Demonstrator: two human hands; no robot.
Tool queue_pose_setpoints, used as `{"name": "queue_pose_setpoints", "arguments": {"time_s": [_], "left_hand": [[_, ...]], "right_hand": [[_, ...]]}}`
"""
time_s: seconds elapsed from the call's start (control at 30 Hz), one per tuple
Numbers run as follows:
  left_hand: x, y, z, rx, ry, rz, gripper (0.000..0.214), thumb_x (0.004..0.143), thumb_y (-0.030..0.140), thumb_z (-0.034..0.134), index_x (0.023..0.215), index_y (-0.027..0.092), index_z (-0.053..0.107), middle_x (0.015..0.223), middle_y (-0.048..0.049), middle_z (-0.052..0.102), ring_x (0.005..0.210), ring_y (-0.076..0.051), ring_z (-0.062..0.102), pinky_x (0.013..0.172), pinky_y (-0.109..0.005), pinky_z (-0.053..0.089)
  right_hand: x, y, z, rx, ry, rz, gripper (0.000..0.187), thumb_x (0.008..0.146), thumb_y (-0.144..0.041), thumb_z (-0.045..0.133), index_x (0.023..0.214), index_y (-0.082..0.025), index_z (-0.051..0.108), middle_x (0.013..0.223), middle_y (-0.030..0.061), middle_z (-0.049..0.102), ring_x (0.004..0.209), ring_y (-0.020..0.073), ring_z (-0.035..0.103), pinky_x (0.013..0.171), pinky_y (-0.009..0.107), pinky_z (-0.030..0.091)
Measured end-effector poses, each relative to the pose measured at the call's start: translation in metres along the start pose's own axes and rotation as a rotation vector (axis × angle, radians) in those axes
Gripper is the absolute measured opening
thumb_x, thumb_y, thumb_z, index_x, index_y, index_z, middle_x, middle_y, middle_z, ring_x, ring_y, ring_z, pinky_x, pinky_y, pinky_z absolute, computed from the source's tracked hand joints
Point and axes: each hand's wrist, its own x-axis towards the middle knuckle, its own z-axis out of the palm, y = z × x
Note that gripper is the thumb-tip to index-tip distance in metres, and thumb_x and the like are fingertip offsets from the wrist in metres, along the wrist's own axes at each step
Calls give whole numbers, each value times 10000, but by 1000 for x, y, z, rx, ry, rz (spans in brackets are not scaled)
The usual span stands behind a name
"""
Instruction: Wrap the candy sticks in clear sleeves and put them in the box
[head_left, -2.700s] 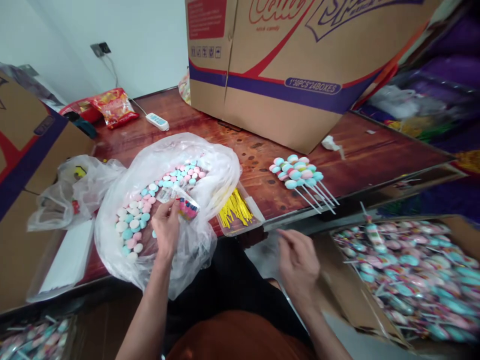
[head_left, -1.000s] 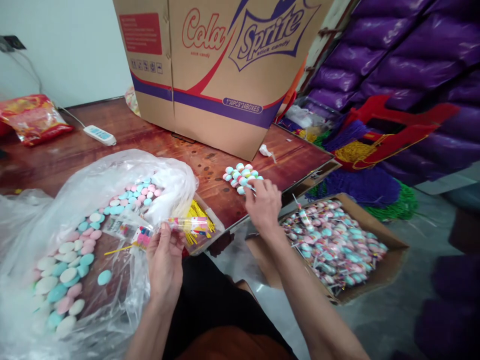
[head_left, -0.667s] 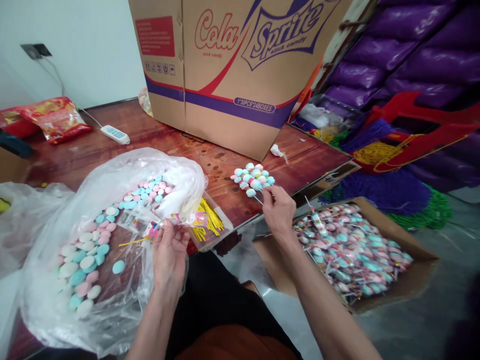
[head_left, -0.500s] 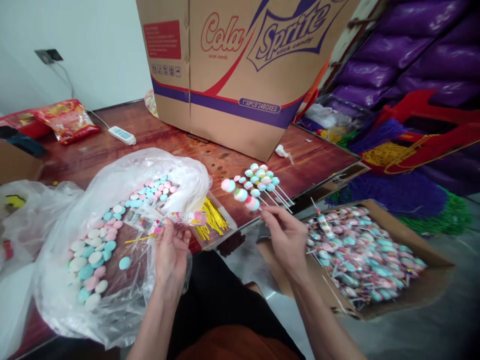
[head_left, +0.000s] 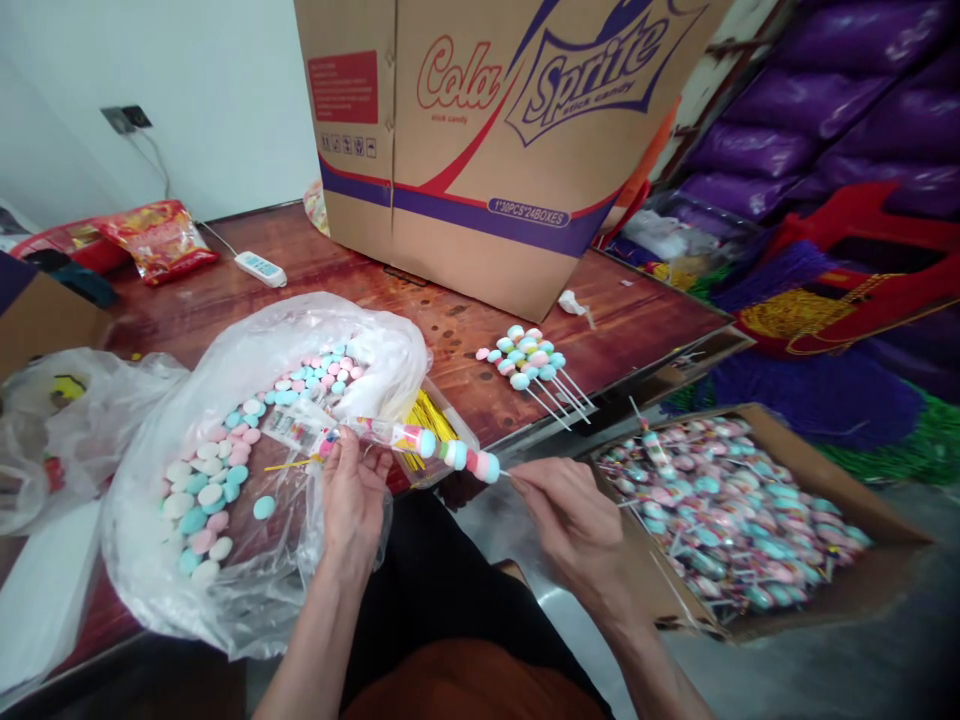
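Note:
My left hand (head_left: 352,492) is closed on a narrow clear printed wrapper sleeve (head_left: 379,432), held out to the right above my lap. My right hand (head_left: 566,512) pinches the white stick of a candy skewer (head_left: 459,455) with three pastel pieces. The skewer's tip sits at the sleeve's mouth. A small pile of bare candy skewers (head_left: 529,360) lies on the red-brown table (head_left: 637,315) past my right hand. A big clear plastic bag (head_left: 247,470) of pink, blue and white candy discs sits by my left hand.
A clear tray of yellow twist ties (head_left: 427,425) sits at the table edge. A large Cola Sprite carton (head_left: 487,130) stands behind. An open cardboard box of wrapped skewers (head_left: 739,515) lies low at right. Purple sacks (head_left: 825,90), a remote (head_left: 259,268) and snack bags (head_left: 161,238) surround.
My right hand reached to the pile on the table, picked up one skewer by its stick and brought it left to the sleeve held in my left hand.

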Motion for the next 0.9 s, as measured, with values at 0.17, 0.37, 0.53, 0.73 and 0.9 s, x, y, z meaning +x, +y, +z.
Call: {"name": "queue_pose_setpoints", "arguments": {"time_s": [0.17, 0.37, 0.53, 0.73, 0.9], "left_hand": [[-4, -6, -4, 139, -136, 137, 308, 711, 414, 853, 818, 195, 664, 873, -12, 731, 800, -148, 687, 759, -279, 546], [-9, -17, -6, 262, -171, 280, 272, 812, 449, 758, 772, 228, 605, 880, -4, 678, 821, -158, 665, 778, -314, 562], [-7, -17, -6, 215, -164, 211, 267, 821, 461, 750, 834, 235, 609, 874, -15, 716, 784, -165, 687, 740, -309, 556], [-17, -17, -1, 256, -226, 75, 395, 808, 528, 744, 979, 200, 605, 978, -83, 757, 822, -186, 727, 702, -290, 553], [-18, -22, -1, 244, -239, 47, 384, 766, 468, 799, 910, 185, 584, 968, -56, 745, 827, -188, 736, 768, -321, 567]], "right_hand": [[-2, -1, 5, 71, -18, 30, 147, 934, -84, 606, 944, -217, 669, 823, 7, 695, 766, 155, 628, 738, 318, 432], [-4, -6, 20, 180, -25, 147, 126, 940, -121, 600, 896, -210, 679, 794, 5, 684, 712, 145, 624, 684, 284, 451], [-5, -6, 21, 280, -98, 235, 119, 939, -157, 615, 867, -207, 696, 770, 1, 672, 702, 137, 628, 661, 248, 469], [-7, -11, 28, 276, -69, 287, 122, 932, -160, 614, 853, -202, 696, 767, 4, 668, 689, 131, 622, 646, 235, 469], [-10, -16, 31, 308, -128, 252, 139, 931, -153, 606, 829, -192, 691, 742, 5, 652, 671, 130, 609, 634, 239, 454]]}}
